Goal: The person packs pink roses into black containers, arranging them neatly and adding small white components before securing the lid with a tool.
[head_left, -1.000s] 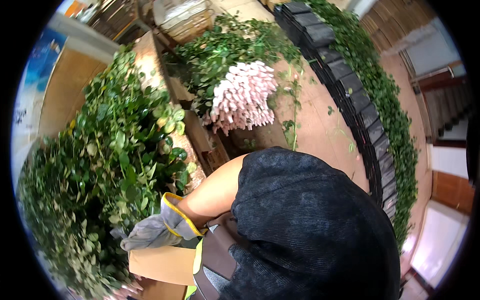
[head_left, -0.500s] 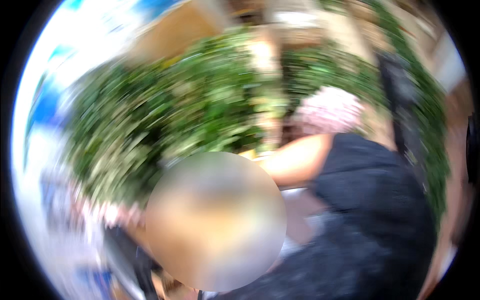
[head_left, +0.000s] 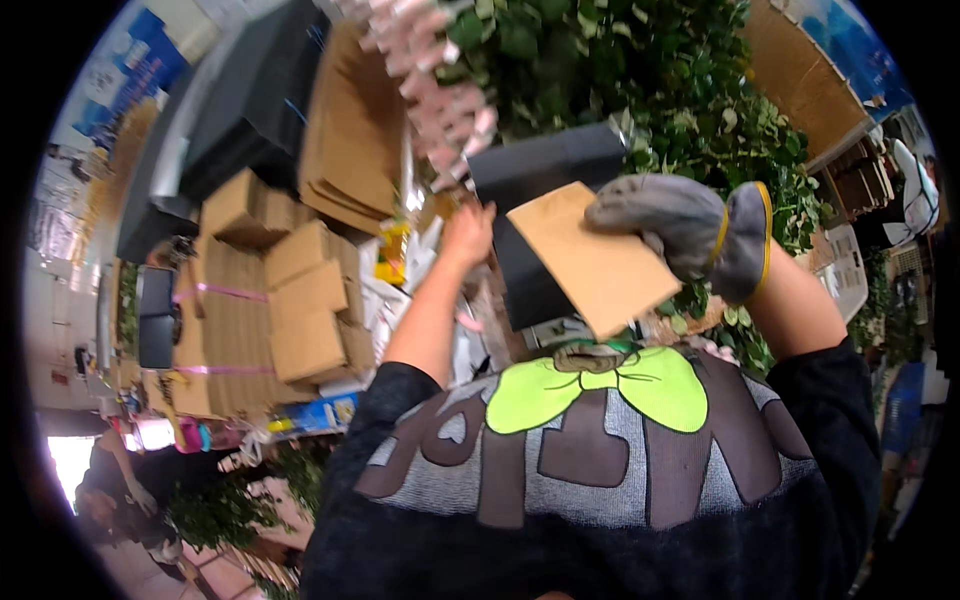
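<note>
My right hand (head_left: pixel 665 222), in a grey work glove with yellow trim, is closed on a piece of brown cardboard (head_left: pixel 590 262). The cardboard is tilted and lies over a black sheet (head_left: pixel 530 275), hiding part of it. My bare left hand (head_left: pixel 468 235) is at the left edge of this sheet, with its fingers closed there; the fingertips are partly hidden. Beyond both hands lies a thick mass of green leafy stems (head_left: pixel 640 80). Pink pieces (head_left: pixel 425 70) in rows, perhaps flower heads, run along its left side.
To the left stand bundled flat cardboard boxes (head_left: pixel 225 310) tied with pink straps, with upright brown sheets (head_left: pixel 355 120) behind. White wrapping and a yellow packet (head_left: pixel 393 253) lie beside my left forearm. A person (head_left: pixel 115 500) is at the lower left. A white crate (head_left: pixel 848 275) stands at right.
The view has swung from a blurred scene of leaves, a pink bunch and a dark-sleeved arm. My hands, the brown cardboard and the black sheet now show clearly.
</note>
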Demonstrator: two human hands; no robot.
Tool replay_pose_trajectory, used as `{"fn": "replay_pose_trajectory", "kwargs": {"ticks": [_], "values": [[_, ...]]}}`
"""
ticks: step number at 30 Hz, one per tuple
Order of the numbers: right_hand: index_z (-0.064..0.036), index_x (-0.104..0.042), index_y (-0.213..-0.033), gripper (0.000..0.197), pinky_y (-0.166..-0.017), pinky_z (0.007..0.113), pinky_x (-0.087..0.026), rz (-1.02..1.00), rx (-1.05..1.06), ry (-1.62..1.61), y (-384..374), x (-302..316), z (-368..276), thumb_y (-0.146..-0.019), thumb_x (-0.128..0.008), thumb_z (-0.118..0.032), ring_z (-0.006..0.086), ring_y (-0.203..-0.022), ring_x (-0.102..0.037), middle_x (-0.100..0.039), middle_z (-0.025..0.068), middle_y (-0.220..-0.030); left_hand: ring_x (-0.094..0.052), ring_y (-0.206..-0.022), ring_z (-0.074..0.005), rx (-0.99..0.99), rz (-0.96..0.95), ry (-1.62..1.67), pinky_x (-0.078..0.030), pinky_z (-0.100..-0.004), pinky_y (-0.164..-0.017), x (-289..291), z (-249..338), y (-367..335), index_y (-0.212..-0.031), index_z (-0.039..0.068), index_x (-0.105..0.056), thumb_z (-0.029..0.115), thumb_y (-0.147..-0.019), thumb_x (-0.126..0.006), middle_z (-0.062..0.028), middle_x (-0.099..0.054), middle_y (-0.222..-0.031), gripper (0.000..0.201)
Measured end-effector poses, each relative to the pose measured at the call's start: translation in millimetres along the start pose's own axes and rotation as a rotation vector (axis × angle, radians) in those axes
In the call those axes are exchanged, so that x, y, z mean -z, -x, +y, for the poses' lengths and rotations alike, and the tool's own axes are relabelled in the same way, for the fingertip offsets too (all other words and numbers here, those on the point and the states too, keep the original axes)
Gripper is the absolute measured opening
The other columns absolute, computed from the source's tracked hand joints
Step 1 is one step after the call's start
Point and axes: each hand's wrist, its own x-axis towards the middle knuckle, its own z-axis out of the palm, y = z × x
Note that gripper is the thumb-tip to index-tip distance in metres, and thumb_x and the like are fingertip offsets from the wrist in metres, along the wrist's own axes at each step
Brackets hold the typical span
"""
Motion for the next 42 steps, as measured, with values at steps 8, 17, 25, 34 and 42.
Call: {"fn": "replay_pose_trajectory", "kwargs": {"ticks": [8,17,25,34,42], "values": [[-0.0036,-0.057,-0.071,0.038,-0.052,0.034,-0.046,0.085,-0.635,0.445,-94,8,68,-0.082,-0.062,-0.04,0.02,-0.052,-0.056,-0.056,0.0064,-0.059,-0.056,-0.083,-0.0473,0.013,-0.014,0.047,-0.044,-0.0505,-0.072,8,0,1,-0.085,-0.005,-0.059,0.035,-0.096,-0.043,-0.029,-0.06,-0.081,0.045],[-0.0027,-0.067,-0.105,0.027,-0.063,0.037,-0.048,-0.09,0.574,0.703,-100,46,91,-0.079,-0.062,-0.009,0.0271,-0.069,-0.059,-0.064,0.0095,-0.083,-0.057,-0.092,-0.0473,0.09,-0.159,0.193,-0.046,-0.0517,-0.079,21,8,-3,-0.106,-0.001,-0.054,0.023,-0.091,-0.053,-0.0272,-0.062,-0.095,0.029],[-0.0122,-0.057,-0.116,0.047,-0.067,0.035,-0.05,-0.356,-0.327,0.647,-101,28,87,-0.071,-0.069,-0.017,0.0243,-0.08,-0.055,-0.055,0.0099,-0.092,-0.057,-0.092,-0.0464,-0.005,-0.108,0.24,-0.046,-0.051,-0.079,19,5,1,-0.103,-0.002,-0.056,0.022,-0.092,-0.05,-0.0274,-0.061,-0.1,0.027],[-0.0049,-0.06,-0.086,0.014,-0.053,0.032,-0.045,-0.011,-0.794,-0.002,-104,16,99,-0.08,-0.065,-0.017,0.0199,-0.066,-0.059,-0.055,0.0069,-0.068,-0.059,-0.093,-0.0437,0.166,-0.222,-0.103,-0.047,-0.0476,-0.081,59,48,19,-0.103,-0.006,-0.057,0.036,-0.093,-0.05,-0.0262,-0.061,-0.101,0.044],[-0.0026,-0.064,-0.093,0.04,-0.056,0.031,-0.049,-0.024,-0.569,0.631,-95,1,73,-0.09,-0.055,-0.041,0.0204,-0.054,-0.059,-0.059,0.0083,-0.062,-0.058,-0.105,-0.0325,-0.119,-0.471,0.157,-0.046,-0.038,-0.089,98,83,68,-0.109,0.004,-0.063,0.032,-0.078,-0.072,-0.0149,-0.06,-0.115,0.043]]}}
